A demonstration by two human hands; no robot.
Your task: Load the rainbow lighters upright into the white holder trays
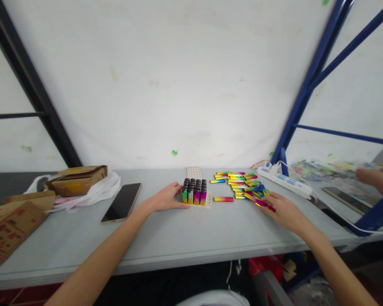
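Several shiny multicoloured lighters (194, 193) with black tops stand upright in rows in a pale tray (208, 200). My left hand (170, 197) is at the tray's left side, thumb and fingers apart around its edge. To the right lies a loose pile of metallic, rainbow-coloured pieces (239, 182), with one yellow-and-red piece (224, 199) apart from it. My right hand (279, 208) is at the pile's right end, its fingers closed on a few of these coloured pieces. A second pale tray with holes (194, 172) lies behind the lighters, near the wall.
A black phone (121, 202) lies on the grey table (191, 242), left of my left hand. Cardboard boxes (79, 180) and a white plastic bag sit further left. At the right are a power strip (284, 179), a blue metal frame (298, 102) and another person's hand (375, 178).
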